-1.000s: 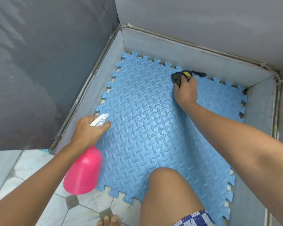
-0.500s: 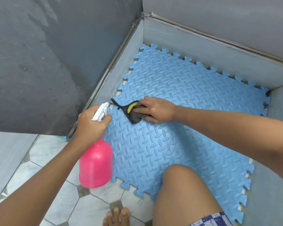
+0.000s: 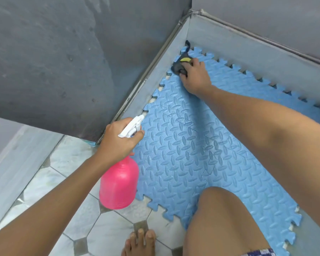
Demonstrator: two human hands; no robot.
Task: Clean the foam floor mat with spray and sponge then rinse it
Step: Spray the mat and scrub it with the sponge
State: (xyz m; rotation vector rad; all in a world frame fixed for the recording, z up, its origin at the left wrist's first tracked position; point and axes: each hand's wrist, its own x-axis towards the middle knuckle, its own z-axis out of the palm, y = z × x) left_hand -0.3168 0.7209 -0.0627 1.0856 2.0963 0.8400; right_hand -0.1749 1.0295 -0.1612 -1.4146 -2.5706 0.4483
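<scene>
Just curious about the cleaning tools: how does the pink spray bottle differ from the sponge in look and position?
The spray bottle is bright pink with a white trigger; the sponge is dark with a yellow patch. The spray bottle hangs from the left hand over the tiled floor; the sponge sits on the mat at its far corner under the right hand. Each is gripped by one hand.

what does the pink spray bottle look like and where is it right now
The spray bottle has a glossy pink body that looks like plastic and a white trigger head. The left hand grips its neck, fingers curled round the head, holding it tilted, nozzle forward, over the tiled floor at the left edge of the blue foam mat.
</scene>
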